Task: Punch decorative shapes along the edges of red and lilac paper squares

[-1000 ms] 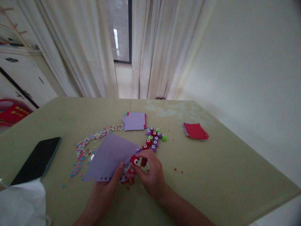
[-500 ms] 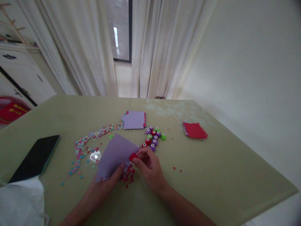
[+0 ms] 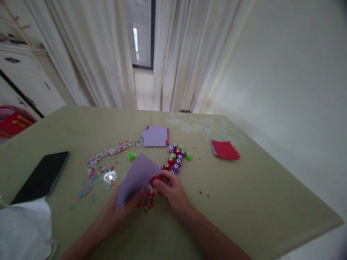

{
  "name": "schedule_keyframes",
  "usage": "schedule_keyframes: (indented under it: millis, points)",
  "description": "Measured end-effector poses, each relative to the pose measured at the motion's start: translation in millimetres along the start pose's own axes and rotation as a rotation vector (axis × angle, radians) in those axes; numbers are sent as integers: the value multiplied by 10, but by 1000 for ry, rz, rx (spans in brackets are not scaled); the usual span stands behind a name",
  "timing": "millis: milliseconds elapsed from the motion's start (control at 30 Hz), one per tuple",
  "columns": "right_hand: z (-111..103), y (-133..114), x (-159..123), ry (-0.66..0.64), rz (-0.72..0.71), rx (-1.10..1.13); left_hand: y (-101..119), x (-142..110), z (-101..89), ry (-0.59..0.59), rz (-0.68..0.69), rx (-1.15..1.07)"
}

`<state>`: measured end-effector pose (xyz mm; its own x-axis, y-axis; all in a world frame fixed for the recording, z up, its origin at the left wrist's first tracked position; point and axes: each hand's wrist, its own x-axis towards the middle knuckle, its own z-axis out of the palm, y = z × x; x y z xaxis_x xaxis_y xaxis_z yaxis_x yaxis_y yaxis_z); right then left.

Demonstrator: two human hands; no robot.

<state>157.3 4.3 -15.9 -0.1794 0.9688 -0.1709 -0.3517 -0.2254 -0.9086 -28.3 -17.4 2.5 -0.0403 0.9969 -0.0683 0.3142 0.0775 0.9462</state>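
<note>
My left hand [image 3: 126, 207] is closed on a sheet of purple paper [image 3: 138, 177], tilted up off the table, with small holes along its edges. At the sheet's right edge, my right hand [image 3: 170, 187] grips a small red craft punch [image 3: 154, 181] between thumb and fingers. Whether the paper sits inside the punch's slot I cannot tell. Small red paper pieces [image 3: 148, 200], some heart-shaped, lie in a heap below the hands. Beyond my right hand stand several red, purple and green punches [image 3: 176, 159] in rows. A lone green punch [image 3: 131, 156] lies behind the sheet.
Colourful confetti [image 3: 108, 153] curves across the table's left half. A purple-topped paper stack [image 3: 155, 137] is at the back, a red-topped stack [image 3: 226, 150] to the right. A phone [image 3: 42, 177] and a white face mask [image 3: 25, 229] lie at left.
The purple sheet has turned more upright and shifted slightly right, so the lone green punch now shows fully. My right hand keeps the red punch at the sheet's edge.
</note>
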Motion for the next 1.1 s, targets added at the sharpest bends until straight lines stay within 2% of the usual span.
schedule_keyframes:
  millis: [100,200,333,700,900,1100]
  points:
    - [-23,6,12,-31,23,3,-25,27,-10,-53,-5,-19]
    - [-14,-1,12,-64,51,110,-45,29,-44,-107,-56,5]
    - [17,-34,-20,-94,92,151,-56,16,-88,-138,9,51]
    - [9,-21,-46,-96,79,-31,-52,46,-14,-42,56,54]
    - [38,20,-19,-90,112,143,-77,84,20,72,66,24]
    - [21,3,-37,-97,108,89,-92,84,-4,44,88,48]
